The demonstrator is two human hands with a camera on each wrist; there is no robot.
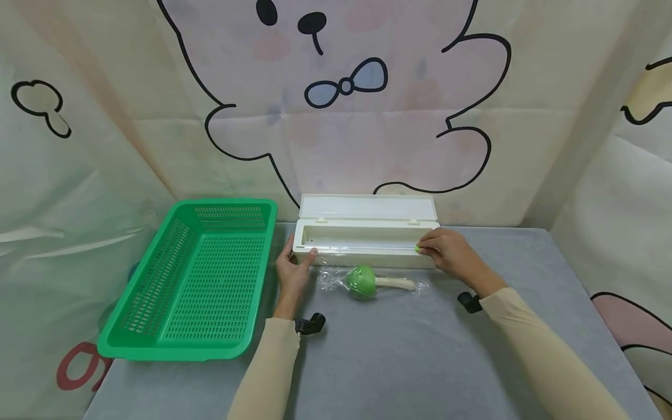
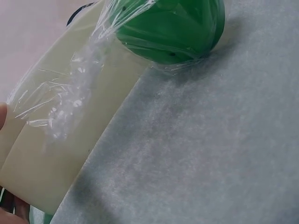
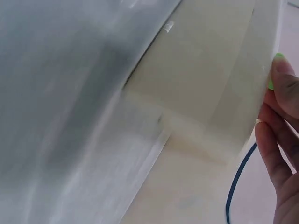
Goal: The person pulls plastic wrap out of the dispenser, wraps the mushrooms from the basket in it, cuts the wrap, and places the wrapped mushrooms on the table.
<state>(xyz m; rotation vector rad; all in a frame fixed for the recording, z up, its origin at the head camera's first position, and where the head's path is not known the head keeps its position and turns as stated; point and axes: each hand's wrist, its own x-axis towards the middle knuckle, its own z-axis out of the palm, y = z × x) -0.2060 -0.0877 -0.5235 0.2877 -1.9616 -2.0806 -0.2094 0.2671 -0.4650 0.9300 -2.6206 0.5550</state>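
Note:
A long white cling film dispenser (image 1: 362, 256) lies across the back of the table, its lid (image 1: 367, 207) raised and leaning back. My left hand (image 1: 294, 273) grips its left end, thumb over the front top edge. At the right end, my right hand (image 1: 446, 252) pinches a small bright green slider (image 1: 417, 248) between thumb and finger. Right in front of the dispenser lies a green round-headed item (image 1: 361, 282) with a pale stick handle, wrapped in clear film. Crumpled film (image 2: 70, 102) bunches beside its head, against the dispenser's front face in the left wrist view.
A green plastic basket (image 1: 247, 344) with slotted sides stands on the left of the table. The grey table (image 1: 399, 367) stretches toward me. Behind it hangs a printed cloth (image 1: 409, 140), close to the raised lid.

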